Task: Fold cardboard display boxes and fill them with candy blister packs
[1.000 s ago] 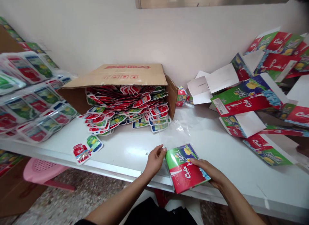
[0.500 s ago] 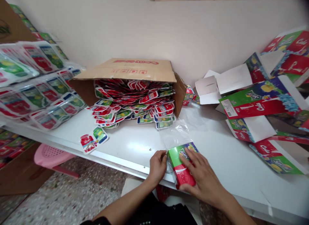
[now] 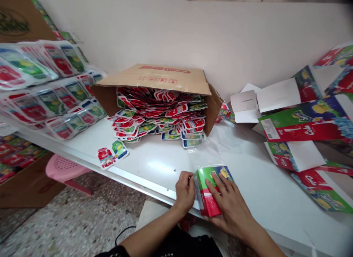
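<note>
A small green and red printed box [image 3: 205,187] in a clear plastic wrap lies at the near edge of the white table [image 3: 256,176]. My right hand [image 3: 228,203] lies flat on top of the box, fingers spread. Curled at the box's left side, my left hand [image 3: 185,190] pinches the plastic wrap against it.
A tipped cardboard carton [image 3: 162,78] spills several red, green and blue sachets [image 3: 162,120]. Two loose sachets [image 3: 109,154] lie near the table's front edge. Wrapped sachet packs [image 3: 44,91] pile at left, flat printed cartons [image 3: 303,124] at right. A pink stool [image 3: 64,172] stands under the table.
The flat printed carton has become a box inside the clear wrap. My right hand moved onto its top and my left hand closed on the wrap at its left side.
</note>
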Motion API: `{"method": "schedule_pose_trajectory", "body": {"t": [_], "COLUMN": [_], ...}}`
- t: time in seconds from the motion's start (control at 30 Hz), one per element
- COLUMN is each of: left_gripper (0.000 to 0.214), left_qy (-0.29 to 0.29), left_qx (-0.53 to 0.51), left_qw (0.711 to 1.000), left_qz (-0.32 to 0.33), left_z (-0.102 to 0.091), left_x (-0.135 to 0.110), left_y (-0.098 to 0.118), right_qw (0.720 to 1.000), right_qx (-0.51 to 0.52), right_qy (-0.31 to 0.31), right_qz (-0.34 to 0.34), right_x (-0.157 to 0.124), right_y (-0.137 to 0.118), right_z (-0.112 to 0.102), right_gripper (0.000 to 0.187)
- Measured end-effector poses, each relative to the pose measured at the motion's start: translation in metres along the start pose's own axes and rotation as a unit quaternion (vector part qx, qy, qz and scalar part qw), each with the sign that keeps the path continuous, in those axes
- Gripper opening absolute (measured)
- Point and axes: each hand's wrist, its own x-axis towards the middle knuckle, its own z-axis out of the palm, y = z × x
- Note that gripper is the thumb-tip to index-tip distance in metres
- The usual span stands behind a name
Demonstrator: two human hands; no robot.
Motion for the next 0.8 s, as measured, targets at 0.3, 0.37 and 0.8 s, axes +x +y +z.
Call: {"method": "schedule_pose_trajectory", "body": {"t": [0.3, 0.37, 0.8], "left_gripper": [0.020, 0.023, 0.046], "left_qy": [-0.061, -0.081, -0.014], "left_qx": [-0.018, -0.027, -0.015], "left_qw": [0.996, 0.995, 0.997], "left_qz": [-0.058, -0.058, -0.074], "left_z": [0.007, 0.006, -0.008], "left_x": [0.006, 0.004, -0.007], "left_y": [0.002, 0.004, 0.022], "right_qw": [0.998, 0.998, 0.851], "right_qx": [0.014, 0.026, 0.350], "right_qy": [0.049, 0.046, 0.044], "right_qz": [0.028, 0.030, 0.388], "right_x": [0.001, 0.002, -0.011], "right_y": [0.000, -0.001, 0.024], "right_z": [0.010, 0.009, 0.015], "right_gripper": [0.085, 0.085, 0.061]}}
